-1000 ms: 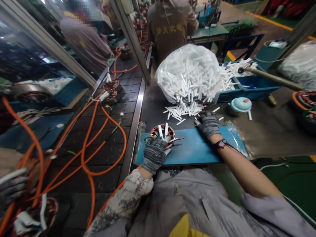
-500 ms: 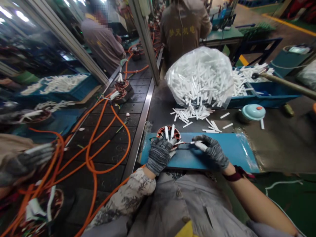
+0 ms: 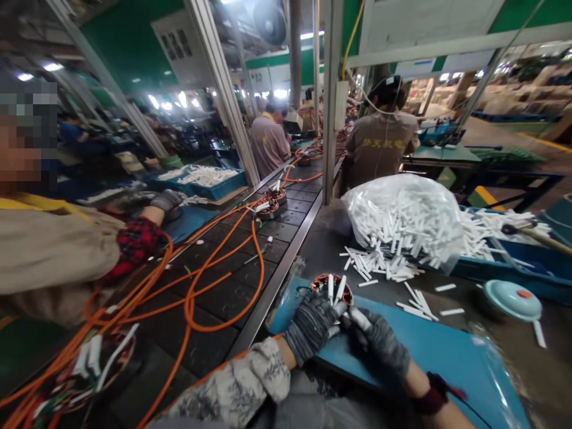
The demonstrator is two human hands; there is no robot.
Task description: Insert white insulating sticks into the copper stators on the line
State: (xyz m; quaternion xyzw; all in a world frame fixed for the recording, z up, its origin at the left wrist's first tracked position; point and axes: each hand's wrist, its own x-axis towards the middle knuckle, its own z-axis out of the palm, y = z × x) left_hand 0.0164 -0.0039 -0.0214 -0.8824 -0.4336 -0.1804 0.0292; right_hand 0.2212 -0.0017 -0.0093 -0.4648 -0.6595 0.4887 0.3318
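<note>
A round copper-wound part (image 3: 320, 282) with white sleeves (image 3: 340, 288) standing up from it lies at the left end of the blue board (image 3: 429, 351). My left hand (image 3: 311, 325), in a grey glove, is closed at the part's near side, over its edge and the sleeve bases. Close beside it on the right, my gloved right hand (image 3: 379, 336) has its fingers pinched together near the part's right edge. What lies between the fingertips of either hand is too small to make out.
A clear bag of white sleeves (image 3: 402, 214) sits behind the board, with loose sleeves (image 3: 417, 304) before it. Right are a blue bin (image 3: 504, 268) and a turquoise lidded bowl (image 3: 513, 300). Left, a conveyor (image 3: 223, 298) carries wound parts and orange cables (image 3: 190, 298). People work nearby.
The view has tilted up and turned left. My right hand has moved left from the thin lead, close to my left hand. A co-worker's sleeve and body now show at the left.
</note>
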